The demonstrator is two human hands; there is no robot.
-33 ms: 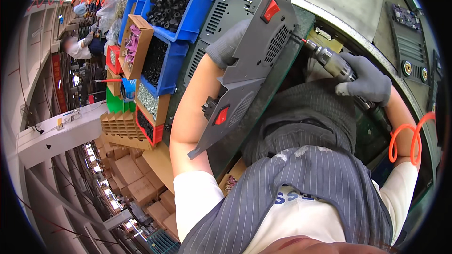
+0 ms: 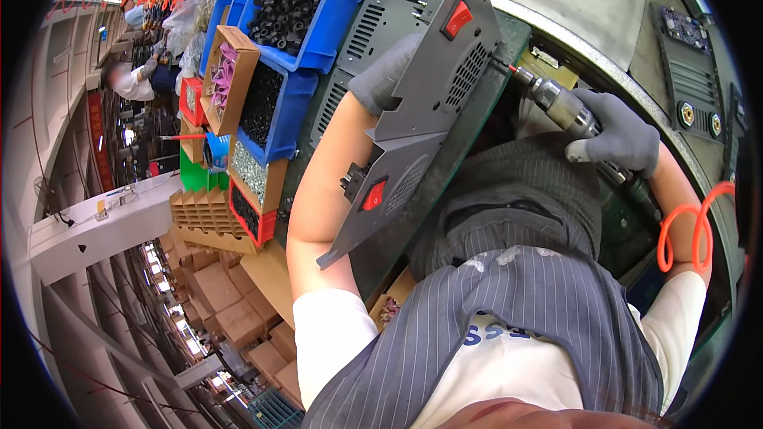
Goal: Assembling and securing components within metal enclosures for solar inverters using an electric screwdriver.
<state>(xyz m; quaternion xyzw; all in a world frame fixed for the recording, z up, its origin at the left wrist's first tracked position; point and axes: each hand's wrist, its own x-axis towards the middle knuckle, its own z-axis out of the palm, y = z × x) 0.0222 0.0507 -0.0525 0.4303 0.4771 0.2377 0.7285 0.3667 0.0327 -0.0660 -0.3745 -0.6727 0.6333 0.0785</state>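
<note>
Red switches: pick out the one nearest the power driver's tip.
The upper red switch; the lower red switch sits down and left, farther from the power driver.

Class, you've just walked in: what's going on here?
The person's gloved right hand grips a power screwdriver, its tip pointing toward a grey vented panel with a red rocker switch. The gloved left hand is partly hidden behind that panel. A similar second panel is nearer the body.

Head fisheye looks down (from near) on left hand (image 2: pixel 383 79) and right hand (image 2: pixel 620 133).
</note>
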